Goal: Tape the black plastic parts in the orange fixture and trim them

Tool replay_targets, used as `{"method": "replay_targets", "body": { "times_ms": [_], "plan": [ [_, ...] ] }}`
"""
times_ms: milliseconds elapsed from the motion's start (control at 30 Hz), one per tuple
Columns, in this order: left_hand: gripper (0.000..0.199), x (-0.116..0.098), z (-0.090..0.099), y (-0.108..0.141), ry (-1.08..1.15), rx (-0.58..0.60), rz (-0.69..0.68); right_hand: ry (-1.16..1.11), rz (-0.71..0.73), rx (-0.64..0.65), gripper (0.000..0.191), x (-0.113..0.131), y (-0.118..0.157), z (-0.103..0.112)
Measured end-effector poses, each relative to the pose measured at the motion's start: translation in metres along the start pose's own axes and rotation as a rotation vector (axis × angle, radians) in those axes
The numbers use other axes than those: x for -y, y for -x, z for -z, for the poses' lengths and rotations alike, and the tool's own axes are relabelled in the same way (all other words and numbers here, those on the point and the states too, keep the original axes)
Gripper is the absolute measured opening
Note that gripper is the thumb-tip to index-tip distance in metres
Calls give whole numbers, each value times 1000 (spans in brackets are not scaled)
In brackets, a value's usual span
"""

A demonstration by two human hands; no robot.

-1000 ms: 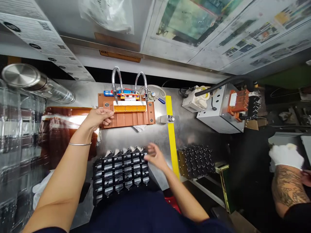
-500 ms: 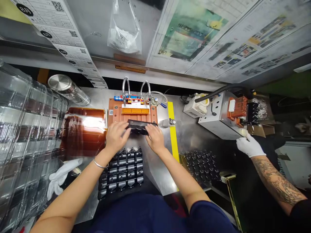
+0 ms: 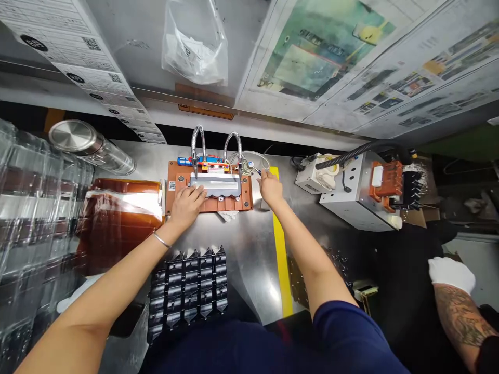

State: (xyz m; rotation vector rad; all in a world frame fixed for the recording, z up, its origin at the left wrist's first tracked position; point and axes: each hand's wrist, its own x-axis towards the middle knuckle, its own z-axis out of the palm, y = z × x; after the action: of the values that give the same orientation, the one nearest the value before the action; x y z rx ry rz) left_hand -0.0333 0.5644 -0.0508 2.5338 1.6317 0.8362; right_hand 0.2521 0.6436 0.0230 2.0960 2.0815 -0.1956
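Observation:
A long black plastic part [image 3: 222, 188] with a scalloped lower edge sits in a brown fixture [image 3: 249, 200], its top face shining grey. My left hand [image 3: 187, 205] holds the part's left end, fingers over its top edge; the thumb is largely hidden. To the right of the fixture, my right hand [image 3: 270, 188] is closed around a small valve lever with a blue handle, most of it covered by the fingers. Two flexible metal hoses [image 3: 233, 140] arch over the fixture's back. Several black ribbed parts [image 3: 189, 288] lie in rows in front of me.
On the left are stacked clear trays [image 3: 35, 208], an amber film-covered stack [image 3: 120, 228] and a lying metal-capped bottle [image 3: 93, 145]. Yellow tape [image 3: 283, 265] runs along the bench. Rightward stands a white machine [image 3: 351, 202]; a co-worker's gloved hand [image 3: 452, 274] is beyond it.
The black part went from both hands into the fixture. My right hand let go and moved right to the lever; my left stayed on the part. The co-worker's gloved hand drew back from the machine.

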Motion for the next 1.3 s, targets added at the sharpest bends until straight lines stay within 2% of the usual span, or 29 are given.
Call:
{"method": "replay_targets", "body": {
  "times_ms": [67, 133, 233, 333, 433, 500, 567, 633, 700, 733, 800, 867, 933, 1000, 1067, 1100, 1167, 1233, 1267, 1300],
  "plan": [
    [24, -2, 0, 2, 24, 5, 36, 64, 20, 90, 42, -10, -15, 8],
    [24, -3, 1, 2, 63, 25, 67, 92, 37, 89, 36, -17, -28, 16],
    [26, -2, 7, -2, 162, 81, 122, 76, -65, -29, 30, -22, -41, 26],
    [33, 2, 13, -11, 260, 99, 272, -128, -214, -144, 31, -8, -34, 20],
    [47, 1, 17, -22, 232, 57, 598, -604, -129, -45, 31, 24, 0, -6],
    [56, -6, 20, -24, 206, 93, 765, -919, -45, 20, 40, 47, 33, -26],
    [56, -19, 25, -15, 224, 154, 831, -1097, -37, 11, 56, 61, 70, -42],
    [56, -36, 35, 7, 270, 163, 847, -1165, -46, 7, 67, 62, 107, -49],
    [55, -56, 51, 39, 323, 101, 802, -1174, -4, 12, 64, 54, 140, -51],
    [52, -66, 61, 56, 336, 53, 728, -1164, 44, 8, 58, 48, 155, -51],
    [43, -86, 84, 88, 311, -58, 503, -1114, 148, -18, 47, 38, 178, -48],
    [39, -103, 106, 112, 243, -158, 270, -1023, 194, -14, 40, 35, 196, -42],
    [45, -117, 124, 126, 173, -230, 126, -910, 177, 70, 36, 45, 213, -34],
    [49, -127, 139, 133, 122, -259, 43, -808, 193, 183, 29, 66, 236, -20],
    [50, -133, 155, 138, 78, -252, -28, -800, 334, 298, 24, 92, 265, -3],
    [50, -134, 166, 140, 53, -244, -60, -867, 468, 371, 26, 104, 279, 6],
    [50, -133, 197, 143, -12, -220, -92, -1115, 754, 656, 43, 119, 302, 24],
    [47, -128, 244, 144, -106, -207, -62, -1334, 922, 894, 55, 121, 309, 36],
    [45, -123, 273, 142, -167, -220, -23, -1405, 925, 932, 56, 119, 306, 39],
    [44, -116, 305, 139, -244, -252, 33, -1444, 884, 899, 54, 116, 299, 40]
  ]
}}
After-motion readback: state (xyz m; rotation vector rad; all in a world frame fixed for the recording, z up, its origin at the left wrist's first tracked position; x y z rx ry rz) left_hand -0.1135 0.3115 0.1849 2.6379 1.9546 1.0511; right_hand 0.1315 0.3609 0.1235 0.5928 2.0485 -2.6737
